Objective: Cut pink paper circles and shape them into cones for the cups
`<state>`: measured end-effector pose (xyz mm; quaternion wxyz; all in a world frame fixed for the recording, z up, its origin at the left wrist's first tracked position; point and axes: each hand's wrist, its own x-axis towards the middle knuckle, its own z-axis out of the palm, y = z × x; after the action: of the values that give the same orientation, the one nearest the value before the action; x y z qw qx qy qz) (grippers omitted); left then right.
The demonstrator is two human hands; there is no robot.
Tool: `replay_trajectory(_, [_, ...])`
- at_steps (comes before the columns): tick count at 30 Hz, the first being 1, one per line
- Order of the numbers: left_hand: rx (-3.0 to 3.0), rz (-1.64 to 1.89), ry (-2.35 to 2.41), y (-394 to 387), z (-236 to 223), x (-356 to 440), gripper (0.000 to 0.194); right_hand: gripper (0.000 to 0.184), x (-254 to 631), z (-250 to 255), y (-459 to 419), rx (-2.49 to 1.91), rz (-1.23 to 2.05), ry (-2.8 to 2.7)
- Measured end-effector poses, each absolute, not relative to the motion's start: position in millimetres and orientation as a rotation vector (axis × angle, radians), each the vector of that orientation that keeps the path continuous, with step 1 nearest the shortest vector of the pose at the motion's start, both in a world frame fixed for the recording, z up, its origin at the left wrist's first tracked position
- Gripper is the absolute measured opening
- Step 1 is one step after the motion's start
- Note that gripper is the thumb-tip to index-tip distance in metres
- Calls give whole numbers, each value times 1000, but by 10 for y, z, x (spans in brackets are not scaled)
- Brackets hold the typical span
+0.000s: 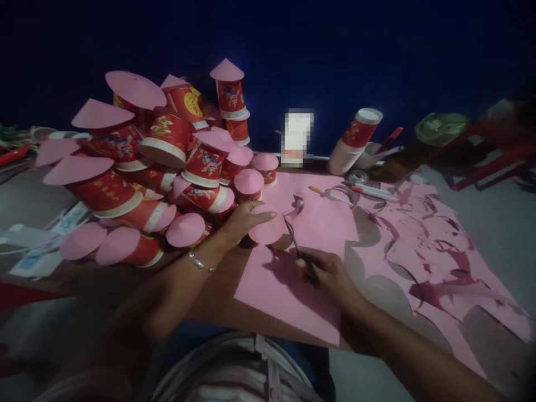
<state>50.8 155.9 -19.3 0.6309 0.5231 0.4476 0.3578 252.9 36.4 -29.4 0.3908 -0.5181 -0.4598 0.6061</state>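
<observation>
My left hand point(251, 219) grips a round pink paper disc point(267, 228), its thumb lying across the top. In my right hand point(324, 269) is a pair of scissors point(292, 233), the blades pointing up beside the disc's right edge. A thin curl of pink paper point(298, 206) stands just past the blade tips. Beneath both hands lies a sheet of pink paper point(288, 298), partly in shadow. Close to my left hand are red paper cups point(206, 163) topped with pink paper cones point(248, 181).
More coned cups pile up at the left beside a white power strip point(50, 245). A stack of cups point(349, 142) stands at the back right, near pens point(374, 192). Cut pink scraps point(435, 240) spread over the right side. A blurred upright white shape point(297, 137) stands at the back.
</observation>
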Motion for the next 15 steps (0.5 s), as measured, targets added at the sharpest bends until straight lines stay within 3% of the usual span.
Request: replay_trajectory(15, [1120, 929, 905, 1518, -154, 512, 30, 41, 2509, -267, 365, -1316, 1539, -1090])
